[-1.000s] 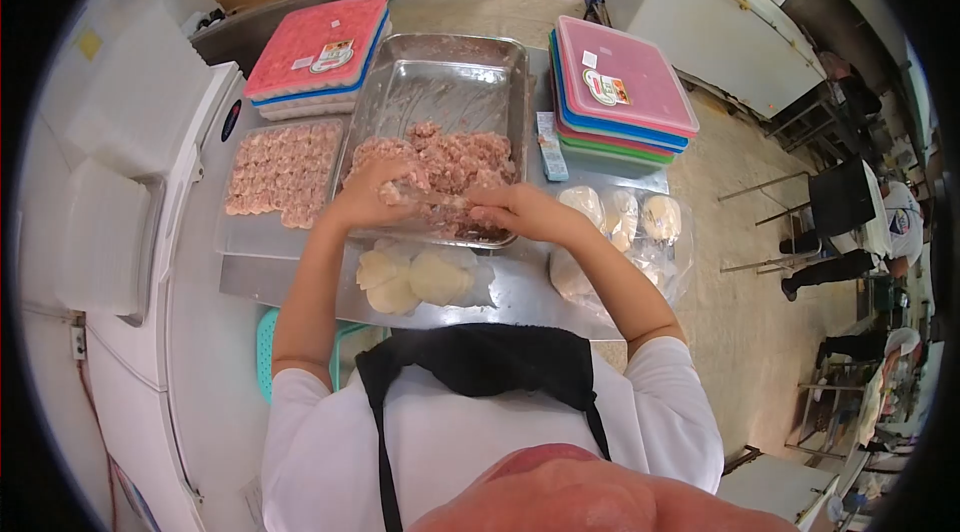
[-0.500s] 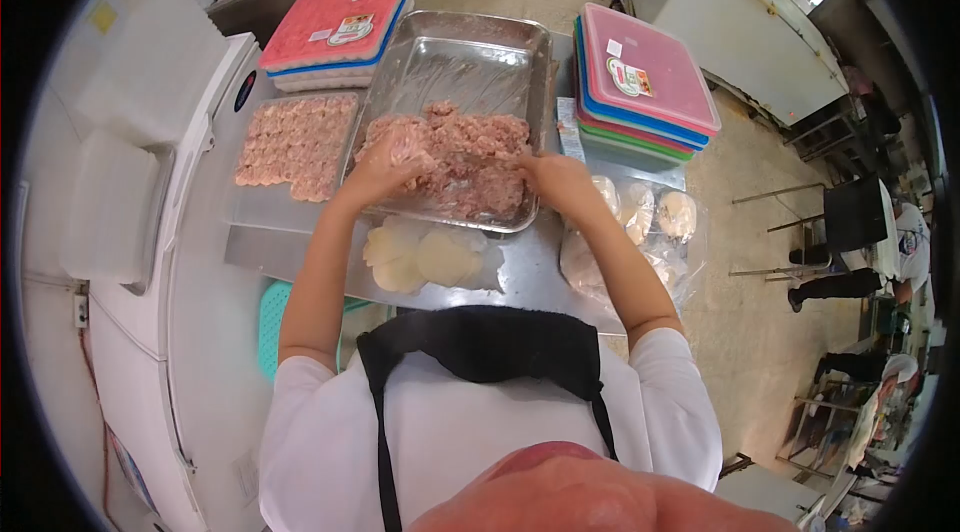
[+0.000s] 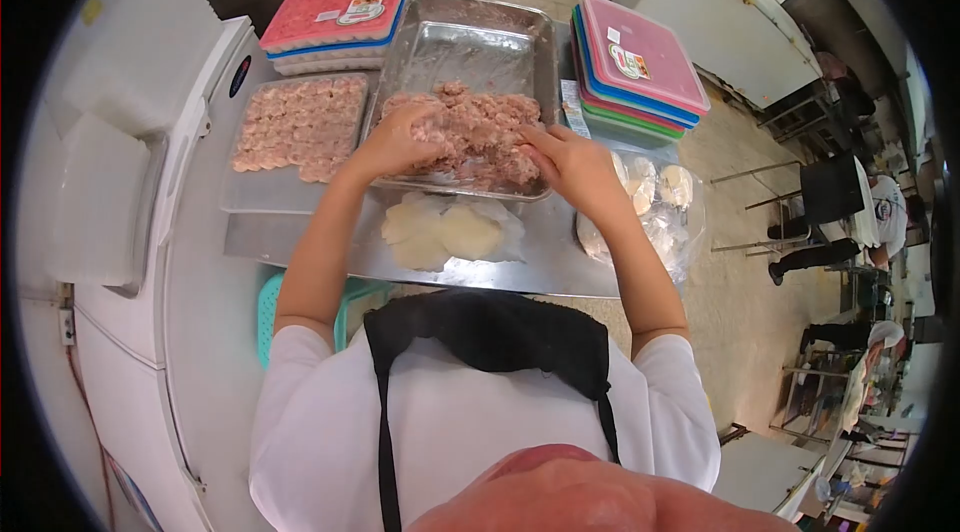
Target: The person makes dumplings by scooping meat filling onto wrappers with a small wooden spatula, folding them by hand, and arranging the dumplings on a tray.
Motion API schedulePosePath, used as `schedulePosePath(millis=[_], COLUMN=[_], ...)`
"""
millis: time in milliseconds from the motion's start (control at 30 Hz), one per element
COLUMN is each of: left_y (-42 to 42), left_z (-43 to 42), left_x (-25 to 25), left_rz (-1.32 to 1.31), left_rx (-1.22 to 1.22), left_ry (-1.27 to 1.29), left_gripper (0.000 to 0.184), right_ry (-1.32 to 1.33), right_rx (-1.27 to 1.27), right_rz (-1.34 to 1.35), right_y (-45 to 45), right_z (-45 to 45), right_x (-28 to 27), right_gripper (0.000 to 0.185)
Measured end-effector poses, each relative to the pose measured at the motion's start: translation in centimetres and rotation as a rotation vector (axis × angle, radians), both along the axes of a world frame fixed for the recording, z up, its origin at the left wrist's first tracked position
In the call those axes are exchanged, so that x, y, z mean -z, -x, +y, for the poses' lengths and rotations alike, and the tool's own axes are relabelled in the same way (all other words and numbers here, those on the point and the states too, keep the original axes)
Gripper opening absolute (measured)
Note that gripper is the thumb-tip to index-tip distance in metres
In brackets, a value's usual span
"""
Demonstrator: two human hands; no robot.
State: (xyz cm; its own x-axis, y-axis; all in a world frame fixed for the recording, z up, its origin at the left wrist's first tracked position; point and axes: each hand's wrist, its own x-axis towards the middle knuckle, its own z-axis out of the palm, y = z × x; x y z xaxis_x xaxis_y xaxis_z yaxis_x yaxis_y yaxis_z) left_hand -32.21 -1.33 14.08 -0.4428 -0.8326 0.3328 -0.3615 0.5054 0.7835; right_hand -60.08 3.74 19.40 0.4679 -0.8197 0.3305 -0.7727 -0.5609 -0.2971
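A metal tray (image 3: 475, 42) holds a heap of ground meat (image 3: 470, 127) in its near half. At the meat's left side is my left hand (image 3: 402, 140), its fingers curled around some of the meat. My right hand (image 3: 568, 160) reaches in from the right, thumb and fingers touching the meat's edge; whether it grips any is too small to tell. Round pale wrappers (image 3: 445, 232) lie just in front of the tray. To the left, a clear plastic container (image 3: 300, 127) has rows of shaped meat pieces and a bare strip at its near end.
Containers with a red lid (image 3: 340, 2) are stacked at the back left, and others with a pink lid (image 3: 645, 52) at the back right. A plastic bag (image 3: 665, 222) of pale rounds sits on the right. Two people (image 3: 885, 217) are at the far right.
The view has shifted, so the table sits higher. My right hand has moved from the tray's right rim in to the meat. My left hand stays at the meat's left side.
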Motion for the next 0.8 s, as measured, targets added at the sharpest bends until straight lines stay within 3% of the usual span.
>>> schedulePosePath(millis=[67,167,267,367,467,600,700,800], left_y=[-0.4,-1.8,-4.5,-7.2,-8.9,-12.2,-14.5,-16.0], left_z=[0.0,-0.5,1.9,3.2,3.5,4.5,5.0,6.9], left_x=[0.3,0.1,-0.8,-2.5,-2.5,-2.3,-2.2,-2.9], left_rz=[0.204,-0.147,-0.069,0.134,0.084,-0.054,-0.130,-0.101], left_rx=[-0.052,-0.056,-0.132,0.013,0.033,0.049,-0.021,-0.079], left_ry=[-0.245,-0.038,-0.119,-0.223,-0.021,-0.028,-0.017,-0.086], left_gripper=[0.046,0.048,0.047,0.042,0.040,0.036,0.039,0.040], right_ry=[0.028,-0.002,-0.257,-0.259,-0.303,-0.144,-0.117,-0.084], right_rx=[0.025,0.021,0.248,0.317,-0.001,-0.085,-0.011,-0.005], right_rz=[-0.029,-0.203,0.276,-0.034,-0.469,-0.234,-0.084,-0.154], right_y=[-1.8,-2.1,0.5,-2.1,-8.0,-13.7,-14.6,-16.5], right_z=[0.8,-1.8,-1.8,1.4,4.3,5.4,6.0,7.7], right_x=[0.7,7.7,8.1,3.6,-0.5,1.5,-0.8,-2.6], right_gripper=[0.027,0.025,0.028,0.029,0.031,0.032,0.031,0.025])
